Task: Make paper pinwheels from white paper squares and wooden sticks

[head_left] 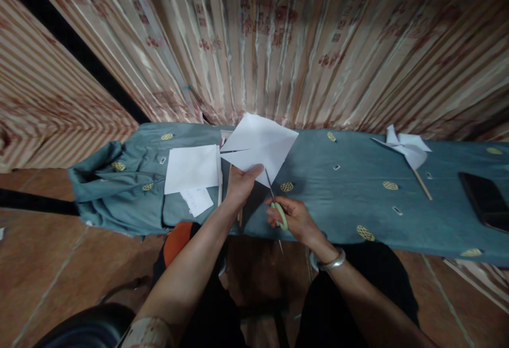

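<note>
My left hand [242, 182] pinches a white square sheet of paper [264, 141] near its lower edge, thumb on top. A slit runs inward from the sheet's left corner. My right hand [296, 218] has its fingers through the handles of green-handled scissors [280, 215]. The scissors' blades meet the paper at its lower corner, just right of my left thumb. Below the right hand, a thin pointed thing hangs past the table edge; I cannot make out what it is.
A green-blue cloth [318, 178] covers the narrow table. At left lie a stack of white paper [193, 167] and a small written-on slip [198, 201]. To the right are a paper pinwheel on a stick [409, 149] and a dark phone [483, 199]. A patterned curtain [274, 45] hangs behind.
</note>
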### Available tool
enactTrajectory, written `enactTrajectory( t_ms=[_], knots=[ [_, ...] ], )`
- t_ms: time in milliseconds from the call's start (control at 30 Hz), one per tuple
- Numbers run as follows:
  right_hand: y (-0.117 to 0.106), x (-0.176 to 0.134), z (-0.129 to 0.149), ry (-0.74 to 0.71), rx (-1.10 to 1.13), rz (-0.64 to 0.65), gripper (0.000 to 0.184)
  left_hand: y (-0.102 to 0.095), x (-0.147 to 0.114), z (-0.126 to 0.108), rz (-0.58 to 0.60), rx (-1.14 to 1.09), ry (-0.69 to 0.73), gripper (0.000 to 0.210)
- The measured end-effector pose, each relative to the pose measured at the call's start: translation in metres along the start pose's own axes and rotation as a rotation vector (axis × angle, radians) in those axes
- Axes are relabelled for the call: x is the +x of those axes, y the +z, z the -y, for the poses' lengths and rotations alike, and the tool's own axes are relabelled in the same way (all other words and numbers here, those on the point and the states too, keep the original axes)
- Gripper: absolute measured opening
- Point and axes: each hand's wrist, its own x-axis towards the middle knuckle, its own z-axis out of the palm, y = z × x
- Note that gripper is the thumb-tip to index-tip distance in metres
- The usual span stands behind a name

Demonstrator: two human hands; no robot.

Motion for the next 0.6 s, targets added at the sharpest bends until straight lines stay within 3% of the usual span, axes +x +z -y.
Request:
enactTrajectory(
  t_ms=[600],
  knots=[
    [-0.0066, 0.0014, -0.0012, -0.044, -0.043, 0.011, 0.048, -0.0044, -0.0012, 0.0014, 0.033, 0.053, 0.017, 0.023]
  ],
)
